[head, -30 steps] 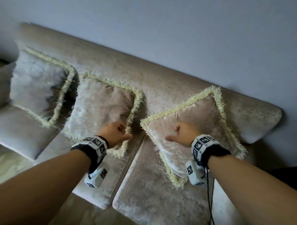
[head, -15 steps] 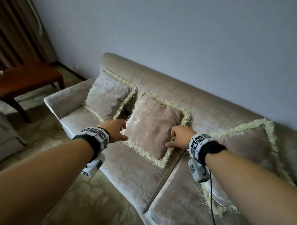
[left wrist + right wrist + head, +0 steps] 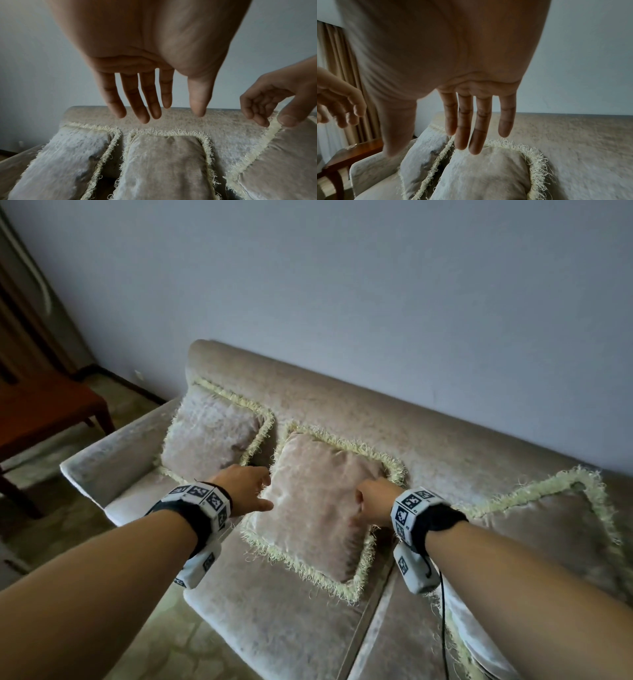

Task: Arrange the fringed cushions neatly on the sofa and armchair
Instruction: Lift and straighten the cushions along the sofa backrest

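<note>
Three beige cushions with pale yellow fringe lean on the back of the sofa (image 3: 394,422): a left cushion (image 3: 212,436), a middle cushion (image 3: 315,508) and a right cushion (image 3: 548,529). My left hand (image 3: 260,491) is at the middle cushion's left edge, its fingers (image 3: 144,108) straight and spread, holding nothing. My right hand (image 3: 363,505) is at that cushion's right edge. In the right wrist view its fingers (image 3: 476,135) hang straight over the cushion's top (image 3: 488,169). Whether either hand touches the fabric I cannot tell.
A dark wooden table (image 3: 41,419) stands on the floor left of the sofa's arm (image 3: 113,460). Brown curtains (image 3: 20,320) hang at the far left. A plain wall (image 3: 376,302) runs behind the sofa. Patterned floor (image 3: 178,648) lies in front.
My right hand has left the right cushion and moved left to the middle cushion. My left hand has shifted to that cushion's left edge. The head view swung left.
</note>
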